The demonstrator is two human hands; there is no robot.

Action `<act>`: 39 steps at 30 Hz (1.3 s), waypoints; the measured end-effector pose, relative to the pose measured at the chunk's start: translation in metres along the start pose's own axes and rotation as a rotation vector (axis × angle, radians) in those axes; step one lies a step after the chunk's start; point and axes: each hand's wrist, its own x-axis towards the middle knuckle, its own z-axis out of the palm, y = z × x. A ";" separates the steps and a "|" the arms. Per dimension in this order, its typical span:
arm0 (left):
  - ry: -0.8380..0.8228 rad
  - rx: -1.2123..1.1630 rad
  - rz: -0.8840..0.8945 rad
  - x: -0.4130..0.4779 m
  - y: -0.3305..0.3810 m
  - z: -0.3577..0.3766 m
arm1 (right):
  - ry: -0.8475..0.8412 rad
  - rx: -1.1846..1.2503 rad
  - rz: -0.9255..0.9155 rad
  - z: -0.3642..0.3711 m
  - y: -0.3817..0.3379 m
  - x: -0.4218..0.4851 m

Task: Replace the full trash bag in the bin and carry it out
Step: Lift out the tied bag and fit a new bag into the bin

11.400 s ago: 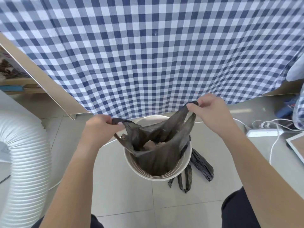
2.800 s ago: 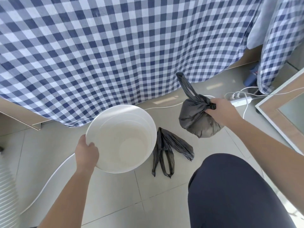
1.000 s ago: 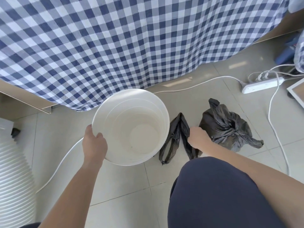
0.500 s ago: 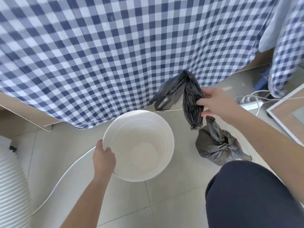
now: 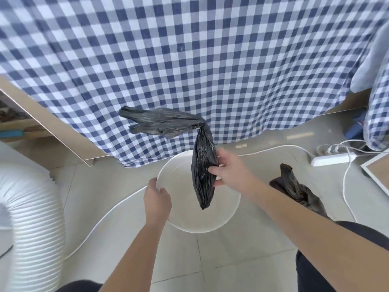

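One wide-angle view only, worn on the person's head, looking forward and steeply down at the tiled floor (image 5: 242, 249), so there is no second view to share the scene with. It sits close over the work: both forearms run up from the bottom edge, the left hand (image 5: 156, 200) and right hand (image 5: 232, 172) meeting around the bin (image 5: 229, 213) near mid-frame. The checked cloth (image 5: 189, 60) fills the upper half and bows outward at the edges, as do the hose (image 5: 31, 218) at far left and the power strip (image 5: 332, 159) at right.
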 end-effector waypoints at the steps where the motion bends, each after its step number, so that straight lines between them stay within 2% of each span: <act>1: 0.032 -0.028 0.039 0.001 0.006 -0.001 | -0.030 -0.029 0.033 0.003 0.010 0.001; 4: 0.038 -0.271 0.110 0.005 0.034 -0.010 | -0.129 -0.120 0.086 0.003 0.030 0.006; 8: -0.179 -0.945 -0.119 0.013 0.058 -0.026 | -0.231 -0.258 0.120 0.003 0.040 0.010; 10: -0.155 -1.076 -0.158 0.016 0.057 -0.032 | -0.275 -0.354 0.126 0.006 0.042 0.009; 13: -0.152 -1.152 -0.138 0.017 0.062 -0.041 | -0.285 -0.533 0.068 0.008 0.043 0.009; 16: -0.179 -1.095 -0.041 0.014 0.072 -0.049 | -0.390 -0.754 0.013 0.001 0.033 0.010; 18: -0.105 -0.901 0.085 0.008 0.081 -0.052 | -0.421 -0.844 -0.008 -0.006 0.019 0.011; 19: -0.043 -0.752 0.182 0.005 0.085 -0.052 | -0.374 -0.765 -0.057 -0.009 0.010 0.009; 21: 0.044 -0.429 0.394 -0.002 0.091 -0.050 | -0.131 -0.449 -0.212 -0.010 -0.006 0.006; 23: 0.046 -0.235 0.540 -0.009 0.095 -0.044 | 0.059 -0.233 -0.316 -0.007 -0.022 0.002; 26: -0.029 -0.110 0.642 -0.015 0.093 -0.030 | 0.042 -0.182 -0.361 0.006 -0.037 -0.006; 29: -0.124 -0.082 0.639 -0.018 0.090 -0.020 | 0.066 -0.274 -0.362 0.014 -0.030 -0.001; 32: -0.099 -0.059 0.581 -0.008 0.084 -0.025 | 0.084 -0.136 -0.227 0.000 -0.024 0.009; 37: 0.006 -0.124 0.200 0.031 0.061 -0.056 | 0.206 -0.031 -0.159 -0.042 -0.031 0.014; 39: -0.010 -0.239 0.130 0.039 0.054 -0.070 | 0.251 0.052 -0.139 -0.055 -0.031 0.016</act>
